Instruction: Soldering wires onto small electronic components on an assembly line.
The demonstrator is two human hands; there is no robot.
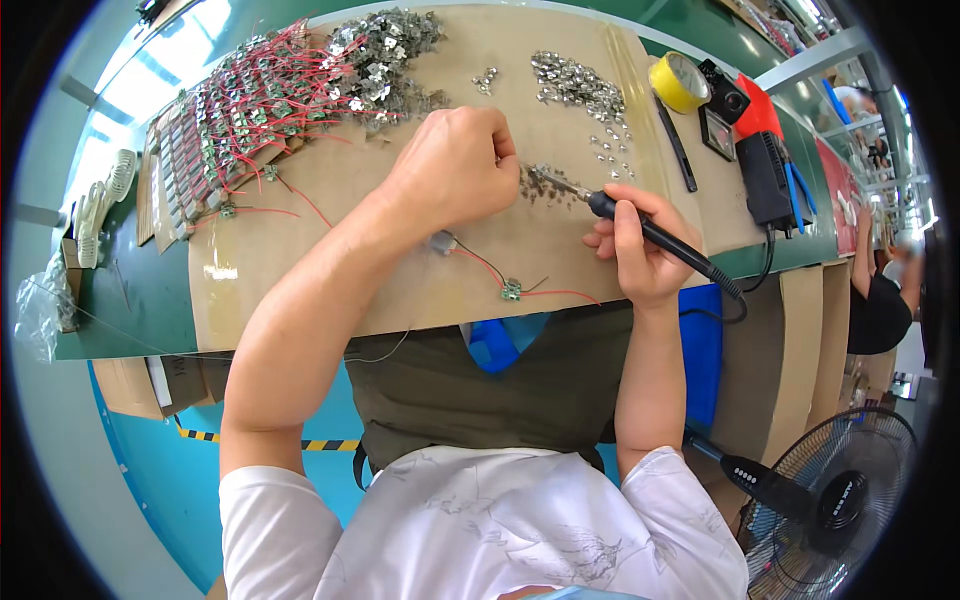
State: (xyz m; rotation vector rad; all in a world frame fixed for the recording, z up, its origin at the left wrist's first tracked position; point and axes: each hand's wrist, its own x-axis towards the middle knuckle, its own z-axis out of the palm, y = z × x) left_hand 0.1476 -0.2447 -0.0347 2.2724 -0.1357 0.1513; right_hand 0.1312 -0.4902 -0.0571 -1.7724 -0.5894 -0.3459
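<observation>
Cardboard [270,255] covers the green bench [120,315], where we judge soldering to be in hand: the right hand [645,262] pinches a soldering iron [668,240], its tip near dark bits [558,196]. Steady tip placement seems needed next. The left hand [455,160] curls, fingertips hidden; we cannot tell what it grips.

On my feed: soldering iron [604,205], black-handled, right of centre, slanted, slim metal tip aimed upper left. I note small dark bits [553,190] scattered close about the tip, mid-frame.
</observation>
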